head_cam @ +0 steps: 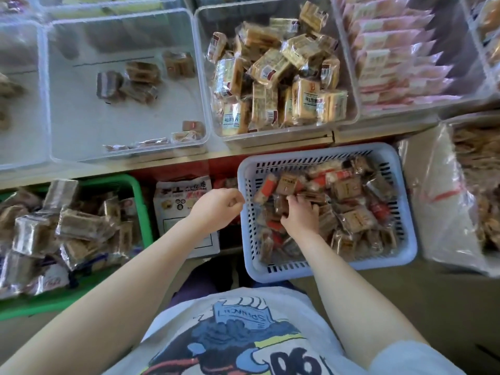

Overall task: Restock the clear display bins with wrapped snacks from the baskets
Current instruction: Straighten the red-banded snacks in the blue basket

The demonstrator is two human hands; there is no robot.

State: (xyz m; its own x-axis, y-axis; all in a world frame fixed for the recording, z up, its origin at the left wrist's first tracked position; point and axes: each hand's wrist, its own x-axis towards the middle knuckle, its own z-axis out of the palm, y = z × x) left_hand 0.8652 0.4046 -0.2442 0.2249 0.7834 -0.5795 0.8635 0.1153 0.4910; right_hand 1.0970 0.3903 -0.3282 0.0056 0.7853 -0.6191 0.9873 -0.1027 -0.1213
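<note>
A pale blue basket [405,239] on the floor holds several wrapped brown and red snacks [349,201]. My right hand [300,215] is down inside it, fingers curled round a brown wrapped snack [281,204] in the pile. My left hand [219,205] hovers just left of the basket's rim, fingers loosely curled and holding nothing. Above, a clear bin [67,125] holds only a few wrapped snacks [140,77]. The clear bin [205,85] to its right is well filled with tan wrapped snacks [281,74].
A green basket [135,190] piled with wrapped snacks sits at the left. A printed carton [184,201] stands between the baskets. A clear bin of pink packets [400,52] is at the top right. A plastic bag of snacks [460,190] lies at the right.
</note>
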